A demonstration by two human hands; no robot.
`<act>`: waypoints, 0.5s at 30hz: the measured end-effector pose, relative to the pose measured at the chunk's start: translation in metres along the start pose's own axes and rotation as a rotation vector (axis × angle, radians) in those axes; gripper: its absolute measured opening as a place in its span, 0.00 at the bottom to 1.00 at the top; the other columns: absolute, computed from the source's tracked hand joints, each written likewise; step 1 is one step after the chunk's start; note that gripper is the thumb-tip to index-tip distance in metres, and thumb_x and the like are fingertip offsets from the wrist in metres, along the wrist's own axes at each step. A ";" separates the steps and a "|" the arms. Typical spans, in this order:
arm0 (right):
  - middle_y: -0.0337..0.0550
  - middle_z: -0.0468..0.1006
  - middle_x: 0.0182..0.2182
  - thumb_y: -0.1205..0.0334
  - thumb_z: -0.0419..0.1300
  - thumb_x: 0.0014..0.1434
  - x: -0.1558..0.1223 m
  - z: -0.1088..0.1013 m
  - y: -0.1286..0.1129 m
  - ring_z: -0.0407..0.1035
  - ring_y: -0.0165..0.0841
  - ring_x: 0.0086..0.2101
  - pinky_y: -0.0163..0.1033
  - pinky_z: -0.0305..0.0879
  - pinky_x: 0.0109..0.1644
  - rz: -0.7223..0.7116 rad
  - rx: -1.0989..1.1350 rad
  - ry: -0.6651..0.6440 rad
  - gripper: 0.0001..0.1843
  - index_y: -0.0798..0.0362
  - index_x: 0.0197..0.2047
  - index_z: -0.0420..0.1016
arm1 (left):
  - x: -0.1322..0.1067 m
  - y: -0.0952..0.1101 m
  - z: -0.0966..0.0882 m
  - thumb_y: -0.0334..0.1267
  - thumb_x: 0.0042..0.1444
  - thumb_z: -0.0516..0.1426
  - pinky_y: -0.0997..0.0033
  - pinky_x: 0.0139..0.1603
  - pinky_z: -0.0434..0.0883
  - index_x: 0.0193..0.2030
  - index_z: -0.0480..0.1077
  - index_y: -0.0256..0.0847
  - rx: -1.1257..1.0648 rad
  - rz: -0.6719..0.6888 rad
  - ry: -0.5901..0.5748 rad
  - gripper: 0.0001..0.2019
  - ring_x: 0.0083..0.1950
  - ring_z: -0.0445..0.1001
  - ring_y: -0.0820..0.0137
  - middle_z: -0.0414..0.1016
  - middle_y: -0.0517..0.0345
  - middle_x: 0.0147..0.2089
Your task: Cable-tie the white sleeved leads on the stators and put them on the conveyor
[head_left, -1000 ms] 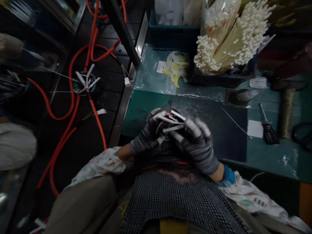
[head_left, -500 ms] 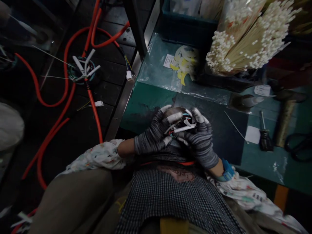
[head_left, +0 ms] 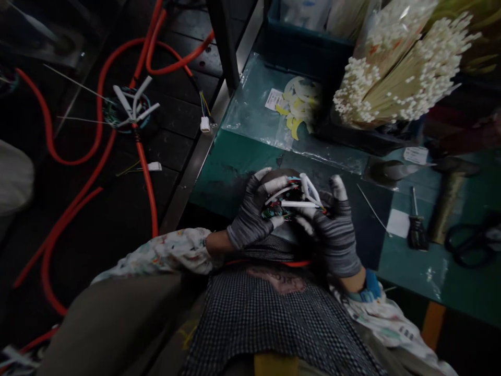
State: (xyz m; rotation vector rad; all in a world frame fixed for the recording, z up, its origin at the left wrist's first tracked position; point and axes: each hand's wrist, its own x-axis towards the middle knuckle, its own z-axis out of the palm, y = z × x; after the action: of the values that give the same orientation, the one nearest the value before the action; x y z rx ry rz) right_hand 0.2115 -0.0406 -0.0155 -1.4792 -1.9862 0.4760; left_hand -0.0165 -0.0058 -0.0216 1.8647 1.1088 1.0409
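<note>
A round motor stator with a dark rim, coloured windings and white-sleeved leads is held over the table's front edge. My left hand, in a grey striped glove with white fingertips, is closed around its left side. At the stator's lower right, my right hand, gloved alike, supports it with thumb and lower fingers; its forefinger is raised and apart. The white sleeves come together beside that hand, where coloured wire ends show. Part of the stator's right side is hidden by the fingers.
On the table lie a screwdriver, a thin rod, a hammer, and yellow-white pieces. A bundle of white-tipped sticks stands behind. Leftward, another stator rests on dark slats among orange cables.
My right hand has shifted slightly right and its forefinger has lifted away from the stator. The white sleeves now stand out more to the right. The view has shifted a little.
</note>
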 end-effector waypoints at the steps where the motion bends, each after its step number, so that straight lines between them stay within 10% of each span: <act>1: 0.41 0.58 0.81 0.63 0.65 0.70 0.001 -0.003 0.005 0.66 0.54 0.72 0.66 0.75 0.70 -0.002 0.014 0.007 0.27 0.35 0.69 0.77 | 0.004 0.003 0.001 0.37 0.61 0.69 0.37 0.81 0.66 0.77 0.60 0.56 0.001 0.003 -0.012 0.40 0.83 0.57 0.46 0.61 0.50 0.81; 10: 0.45 0.58 0.80 0.62 0.66 0.69 0.006 0.003 0.023 0.65 0.56 0.72 0.71 0.73 0.70 -0.029 0.036 -0.017 0.16 0.40 0.58 0.83 | 0.027 0.020 0.005 0.30 0.59 0.64 0.33 0.85 0.62 0.75 0.66 0.57 -0.016 0.049 -0.111 0.38 0.83 0.59 0.46 0.66 0.58 0.78; 15: 0.52 0.69 0.73 0.61 0.64 0.72 0.013 0.011 0.004 0.73 0.48 0.66 0.61 0.80 0.65 0.197 0.208 0.047 0.33 0.38 0.76 0.65 | 0.030 0.021 0.003 0.29 0.59 0.62 0.36 0.85 0.62 0.74 0.67 0.57 -0.038 0.051 -0.113 0.37 0.81 0.62 0.48 0.71 0.60 0.75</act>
State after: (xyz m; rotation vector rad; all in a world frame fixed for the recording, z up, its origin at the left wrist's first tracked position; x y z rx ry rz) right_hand 0.2047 -0.0260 -0.0225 -1.5441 -1.7061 0.7018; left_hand 0.0021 0.0132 0.0042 1.9056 0.9738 0.9659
